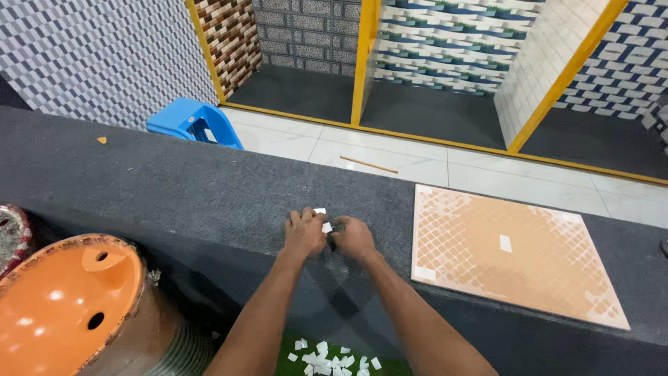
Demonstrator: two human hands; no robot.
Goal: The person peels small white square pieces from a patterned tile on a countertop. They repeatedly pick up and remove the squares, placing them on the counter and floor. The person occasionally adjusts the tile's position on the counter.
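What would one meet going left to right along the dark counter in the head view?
Orange stool → left hand → small white pieces pinched between the hands → right hand → orange-backed tile lying flat.

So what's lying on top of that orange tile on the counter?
On the orange tile lies one small white piece near the middle, another white piece at its near-left corner. What's beneath the tile is covered.

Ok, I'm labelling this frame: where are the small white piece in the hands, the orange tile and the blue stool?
small white piece (pixel 326 227), head view, its middle.
orange tile (pixel 487 268), head view, bare patterned face.
blue stool (pixel 182 113), head view, seat top.
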